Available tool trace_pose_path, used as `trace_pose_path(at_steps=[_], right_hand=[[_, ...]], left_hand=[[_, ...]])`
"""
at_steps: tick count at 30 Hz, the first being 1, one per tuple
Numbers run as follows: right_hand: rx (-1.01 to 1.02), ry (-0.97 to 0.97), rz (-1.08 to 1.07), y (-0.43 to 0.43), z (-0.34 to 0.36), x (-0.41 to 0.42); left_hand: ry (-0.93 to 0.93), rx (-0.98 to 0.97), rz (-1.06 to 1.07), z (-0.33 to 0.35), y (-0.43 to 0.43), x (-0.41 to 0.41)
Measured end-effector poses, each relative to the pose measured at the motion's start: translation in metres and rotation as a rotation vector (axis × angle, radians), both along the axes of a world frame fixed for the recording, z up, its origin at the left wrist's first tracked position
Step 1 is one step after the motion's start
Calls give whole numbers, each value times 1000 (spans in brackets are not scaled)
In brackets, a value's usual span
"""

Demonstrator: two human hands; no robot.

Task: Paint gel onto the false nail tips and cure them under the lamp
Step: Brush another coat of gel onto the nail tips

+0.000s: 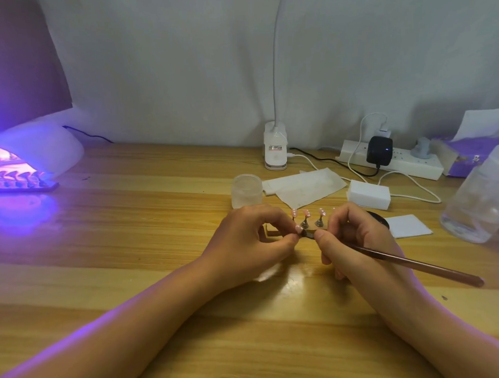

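Observation:
My left hand [255, 234] pinches a small pink nail tip on its stand [300, 231] between thumb and forefinger. My right hand [354, 239] grips a long brown brush [415, 263], whose head meets the tip between my two thumbs. Behind my fingers, several pink nail tips [305, 213] stand upright on metal holders [318, 221] along a wooden bar [272, 233]. The white curing lamp [37, 151] glows violet at the far left, with a strip of nail tips [19, 180] lying at its mouth.
A frosted jar [247, 190], folded paper towels [304, 185], a white block [368, 194] and a white pad [406, 225] lie behind my hands. A clear plastic bottle [480, 197] stands right. A clip lamp base [275, 148] and power strip [391, 159] line the wall.

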State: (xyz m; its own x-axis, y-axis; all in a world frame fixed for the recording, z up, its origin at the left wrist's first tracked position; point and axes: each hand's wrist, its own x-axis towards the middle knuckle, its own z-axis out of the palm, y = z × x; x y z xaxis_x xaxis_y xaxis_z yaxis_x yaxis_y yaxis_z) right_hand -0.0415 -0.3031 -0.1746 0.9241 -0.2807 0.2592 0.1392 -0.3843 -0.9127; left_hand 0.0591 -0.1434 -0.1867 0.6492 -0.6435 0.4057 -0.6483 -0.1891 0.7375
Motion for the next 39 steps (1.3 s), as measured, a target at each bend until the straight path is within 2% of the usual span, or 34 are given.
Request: trace_pose_path(at_steps=[5,11,20,31,39], right_hand=[[-7,-25,-48,-2,-2,0],[62,-30,-43,-2,0,-1],[53,-34,-46,-2,-1,-1],[50,-32,-32,-2,-2,0],[38,-31,-33,-3,-3,0]], left_hand=[[37,-23,11,1,0,0],[19,-33,88,2,1,1],[53,-56,221,-1,3,6],[132,11,174,-5,3,11],[79,114,214,-6,2,12]])
